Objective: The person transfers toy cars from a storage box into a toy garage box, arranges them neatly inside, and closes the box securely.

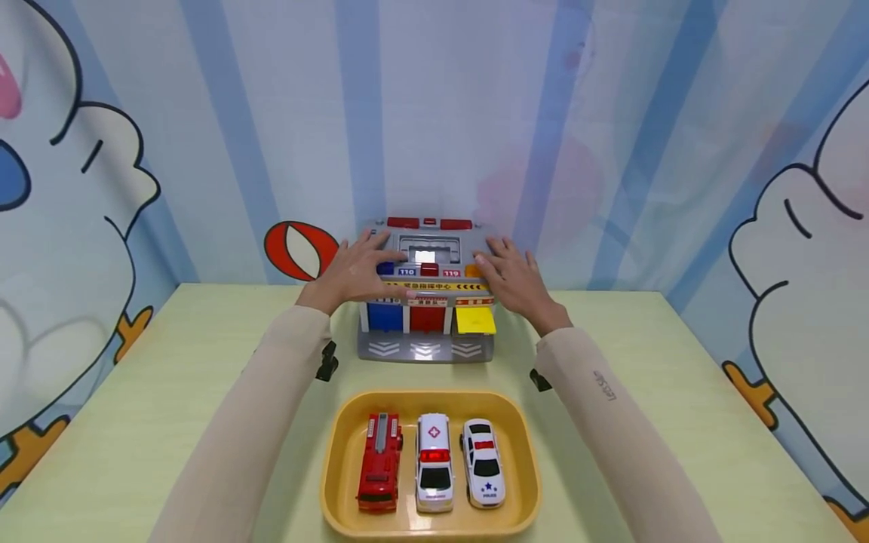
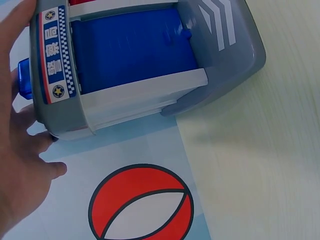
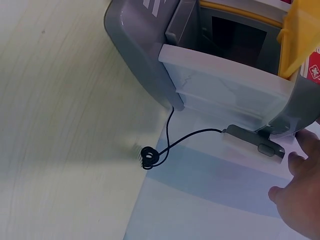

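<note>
Between left hand (image 1: 353, 270) and right hand (image 1: 519, 283), both uncurled, the playset (image 1: 429, 286) faces the tray (image 1: 329, 467), long axis crosswise.

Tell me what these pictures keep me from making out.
Toy station: back hidden by its body, head view.
Blue door: covers whatever lies behind, left wrist view.
Right hand: partly cut off by right edge, right wrist view.
Red truck: underside hidden by its body, head view.

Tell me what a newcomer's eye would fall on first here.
Probably the gray toy garage at the far end of the table, its yellow door swung open, the left hand and right hand at its sides. In front, a yellow tray holds a red fire truck, white ambulance and white police car side by side.
</note>
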`<state>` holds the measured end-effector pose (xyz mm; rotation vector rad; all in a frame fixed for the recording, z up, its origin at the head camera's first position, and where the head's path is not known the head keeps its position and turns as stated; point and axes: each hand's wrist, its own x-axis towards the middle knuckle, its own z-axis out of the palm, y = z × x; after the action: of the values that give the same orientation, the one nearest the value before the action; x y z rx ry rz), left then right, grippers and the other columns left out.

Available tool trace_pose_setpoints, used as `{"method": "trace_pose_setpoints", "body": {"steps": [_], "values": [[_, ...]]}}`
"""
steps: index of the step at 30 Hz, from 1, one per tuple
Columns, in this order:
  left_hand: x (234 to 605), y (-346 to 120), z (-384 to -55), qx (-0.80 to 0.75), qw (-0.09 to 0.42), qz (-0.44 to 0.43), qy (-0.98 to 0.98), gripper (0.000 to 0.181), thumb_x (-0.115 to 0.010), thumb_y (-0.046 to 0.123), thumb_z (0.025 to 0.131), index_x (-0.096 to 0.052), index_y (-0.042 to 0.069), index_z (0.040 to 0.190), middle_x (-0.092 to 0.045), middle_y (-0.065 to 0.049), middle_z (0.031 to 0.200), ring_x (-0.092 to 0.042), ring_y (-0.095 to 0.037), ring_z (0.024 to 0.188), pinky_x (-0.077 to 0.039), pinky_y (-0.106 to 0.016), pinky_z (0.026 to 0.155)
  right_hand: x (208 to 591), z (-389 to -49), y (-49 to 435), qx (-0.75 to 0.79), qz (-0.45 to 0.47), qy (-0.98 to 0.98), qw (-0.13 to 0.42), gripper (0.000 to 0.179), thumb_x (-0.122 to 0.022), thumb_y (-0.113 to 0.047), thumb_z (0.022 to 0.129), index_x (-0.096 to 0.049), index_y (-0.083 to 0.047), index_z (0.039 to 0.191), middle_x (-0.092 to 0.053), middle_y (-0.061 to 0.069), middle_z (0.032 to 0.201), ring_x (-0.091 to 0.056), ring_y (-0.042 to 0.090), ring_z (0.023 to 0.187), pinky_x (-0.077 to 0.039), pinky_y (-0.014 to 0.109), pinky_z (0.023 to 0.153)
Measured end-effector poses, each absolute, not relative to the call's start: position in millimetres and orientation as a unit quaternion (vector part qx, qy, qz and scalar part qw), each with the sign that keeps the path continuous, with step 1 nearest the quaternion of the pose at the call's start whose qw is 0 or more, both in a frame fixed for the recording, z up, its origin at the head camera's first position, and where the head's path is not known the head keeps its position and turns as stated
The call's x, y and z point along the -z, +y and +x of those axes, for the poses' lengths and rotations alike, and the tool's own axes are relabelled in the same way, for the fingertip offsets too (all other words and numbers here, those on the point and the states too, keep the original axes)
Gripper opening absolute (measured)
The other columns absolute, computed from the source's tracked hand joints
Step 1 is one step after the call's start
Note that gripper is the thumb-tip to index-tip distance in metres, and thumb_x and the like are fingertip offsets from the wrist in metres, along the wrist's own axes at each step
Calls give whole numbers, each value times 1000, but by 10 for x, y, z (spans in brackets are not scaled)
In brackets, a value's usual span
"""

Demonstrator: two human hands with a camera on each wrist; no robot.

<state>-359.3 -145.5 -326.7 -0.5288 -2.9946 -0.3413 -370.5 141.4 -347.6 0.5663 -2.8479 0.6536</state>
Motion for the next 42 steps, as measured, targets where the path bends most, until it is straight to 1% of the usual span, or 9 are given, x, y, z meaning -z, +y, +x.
{"method": "trace_pose_setpoints", "body": {"steps": [6,19,24,36,42], "values": [[3250,-1442,-3573,115,32,-168,-978,85,-68,70,76,-52,26,147,-17,-13,168,-3,-41,156,-8,-70,120,3482,-3700,1428,-220,196,-951,91,57,-26,-48,108,-45,-15,151,-24,9,167,-8,31,157,-2,64,123],[3188,-1397,-3559,128,18,-161,-978,82,-70,67,75,-55,25,144,-15,-14,168,-1,-42,155,-9,-68,121,3445,-3655,1439,-227,202,-950,78,55,-27,-45,109,-43,-15,152,-19,9,168,-4,32,157,0,63,123],[3188,-1394,-3572,130,17,-160,-978,83,-70,67,75,-55,25,144,-15,-14,168,-1,-42,155,-9,-67,122,3432,-3654,1435,-224,203,-950,77,55,-27,-45,109,-42,-15,153,-18,10,168,-5,33,157,-2,63,123],[3170,-1382,-3549,129,10,-163,-978,84,-71,67,75,-55,24,145,-14,-14,168,0,-43,155,-9,-64,123,3403,-3647,1459,-210,207,-954,62,55,-28,-44,109,-39,-15,154,-16,11,169,-3,35,157,-4,63,124],[3169,-1393,-3541,131,8,-161,-978,83,-71,67,75,-55,24,144,-12,-14,169,2,-42,155,-8,-63,123,3347,-3651,1448,-192,214,-957,51,59,-31,-47,107,-38,-14,155,-17,14,168,-4,39,156,-8,65,123]]}}
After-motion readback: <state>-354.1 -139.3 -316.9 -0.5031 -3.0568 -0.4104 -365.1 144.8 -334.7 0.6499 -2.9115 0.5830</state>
